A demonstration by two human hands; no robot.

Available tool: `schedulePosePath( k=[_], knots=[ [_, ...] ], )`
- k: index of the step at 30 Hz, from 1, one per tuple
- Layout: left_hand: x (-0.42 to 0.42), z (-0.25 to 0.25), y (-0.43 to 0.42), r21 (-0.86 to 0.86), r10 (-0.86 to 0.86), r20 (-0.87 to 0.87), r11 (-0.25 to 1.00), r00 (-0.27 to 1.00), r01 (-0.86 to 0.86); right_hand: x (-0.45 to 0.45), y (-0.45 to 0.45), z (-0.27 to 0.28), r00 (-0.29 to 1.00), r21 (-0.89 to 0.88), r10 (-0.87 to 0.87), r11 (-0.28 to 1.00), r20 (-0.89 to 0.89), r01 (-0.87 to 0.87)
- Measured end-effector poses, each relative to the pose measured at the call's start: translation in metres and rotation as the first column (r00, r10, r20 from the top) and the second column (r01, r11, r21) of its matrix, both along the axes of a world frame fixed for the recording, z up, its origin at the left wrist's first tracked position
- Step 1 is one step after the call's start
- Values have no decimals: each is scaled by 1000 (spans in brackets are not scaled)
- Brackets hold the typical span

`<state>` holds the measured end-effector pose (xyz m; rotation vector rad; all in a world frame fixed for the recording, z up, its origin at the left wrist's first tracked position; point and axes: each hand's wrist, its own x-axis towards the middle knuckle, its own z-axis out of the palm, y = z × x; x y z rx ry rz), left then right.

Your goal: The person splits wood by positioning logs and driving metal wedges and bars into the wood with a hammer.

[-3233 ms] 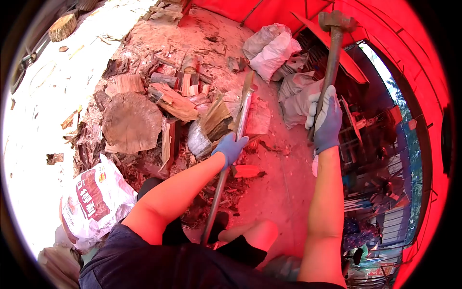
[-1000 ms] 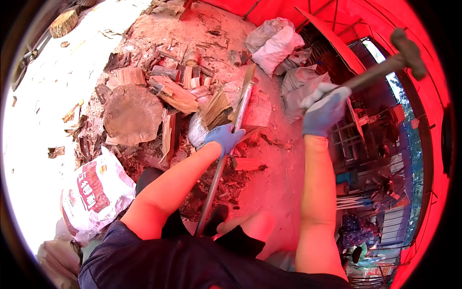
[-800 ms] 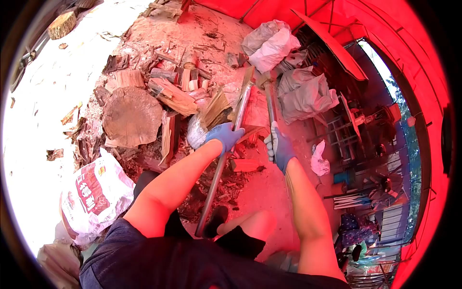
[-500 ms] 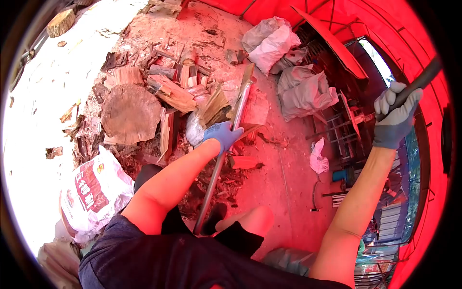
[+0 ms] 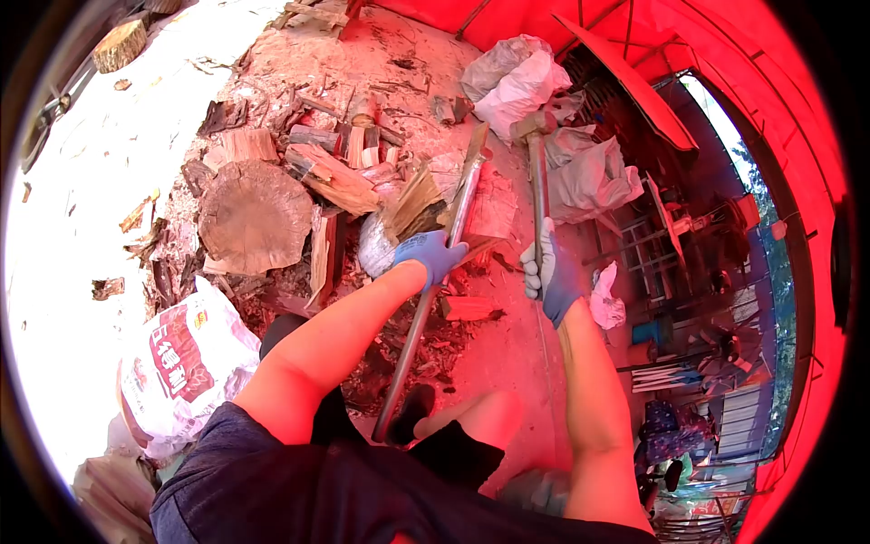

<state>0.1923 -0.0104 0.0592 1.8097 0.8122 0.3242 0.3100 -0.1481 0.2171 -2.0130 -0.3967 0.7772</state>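
Observation:
My left hand (image 5: 430,259), in a blue and grey glove, is closed round a long metal bar (image 5: 412,335) that slants up from near my feet. A strip of wood (image 5: 475,145) lies along the bar's upper end. To the right, my gloved right hand (image 5: 551,272) grips the handle of a sledgehammer (image 5: 538,168), whose head points away from me, close to grey sacks (image 5: 594,181). Beside the bar's upper part is a split log (image 5: 415,204). A round stump (image 5: 256,218) stands to the left of both hands.
Split firewood (image 5: 333,179) and bark chips surround the stump. A printed white bag (image 5: 190,358) lies at lower left. A pale sack (image 5: 521,91) stands at the back beneath a red canopy (image 5: 779,100). A white plastic bag (image 5: 606,297) lies right of my right hand, near metal racks.
The sledgehammer and my right hand have come from the far right, raised, back towards the middle, beside the bar. My left hand stays on the bar; the view has shifted slightly.

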Motion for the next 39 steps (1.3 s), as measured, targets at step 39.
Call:
schedulePosePath(
  k=[39],
  knots=[
    [-10,22,3,-116,-37,-57,993,998,31,-2,56,21,967,501,22,852,254,-151]
  ],
)
